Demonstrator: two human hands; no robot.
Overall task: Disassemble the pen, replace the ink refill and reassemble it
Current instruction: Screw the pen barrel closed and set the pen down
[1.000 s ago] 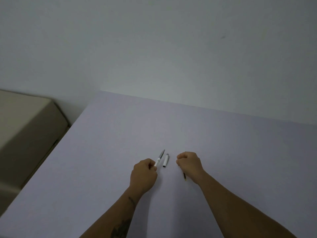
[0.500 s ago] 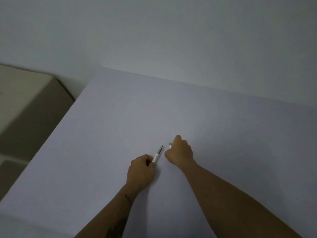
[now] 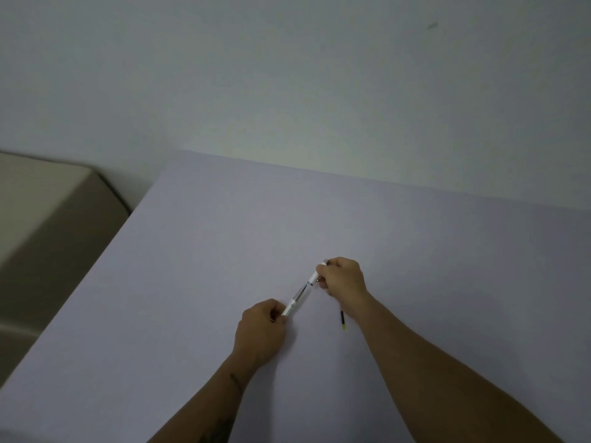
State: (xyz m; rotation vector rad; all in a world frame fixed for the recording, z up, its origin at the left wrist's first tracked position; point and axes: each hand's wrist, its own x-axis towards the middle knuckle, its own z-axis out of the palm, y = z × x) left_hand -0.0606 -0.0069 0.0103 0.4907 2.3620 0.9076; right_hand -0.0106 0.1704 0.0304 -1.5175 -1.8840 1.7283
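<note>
A pale tabletop [image 3: 415, 251] is standing against a plain wall, a beige unit [image 3: 48, 219] beside it. Above it, both hands are holding the white pen [image 3: 302, 290]: left hand [image 3: 260, 330] gripping the barrel, right hand [image 3: 343, 276] pinching the cap end. The pen is probably light, stiff and slippery; grip each half near the joint. A loose refill [image 3: 342, 319] is lying just beside the right wrist.

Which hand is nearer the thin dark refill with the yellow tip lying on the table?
Right. The right hand is just above the thin dark yellow-tipped refill; the left hand sits farther left.

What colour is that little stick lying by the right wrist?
The stick is dark with a yellow tip, seen in the head view.
</note>
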